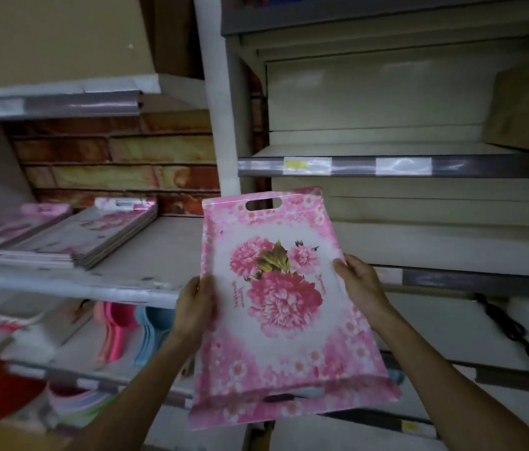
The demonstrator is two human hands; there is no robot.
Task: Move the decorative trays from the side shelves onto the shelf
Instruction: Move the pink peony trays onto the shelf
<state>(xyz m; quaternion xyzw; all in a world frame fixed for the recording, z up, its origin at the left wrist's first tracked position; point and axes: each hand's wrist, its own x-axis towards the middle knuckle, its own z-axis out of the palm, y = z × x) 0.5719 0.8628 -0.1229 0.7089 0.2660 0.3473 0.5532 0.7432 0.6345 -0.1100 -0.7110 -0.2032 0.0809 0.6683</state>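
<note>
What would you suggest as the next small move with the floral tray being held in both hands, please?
Probably carry the pink floral tray up and to the right onto the bare shelf behind it. The left hand and right hand grip its side edges, and that shelf has open space beside the cardboard box.

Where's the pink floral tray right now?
The pink floral tray is centre frame, held between left hand and right hand, before the right-side shelf.
</note>
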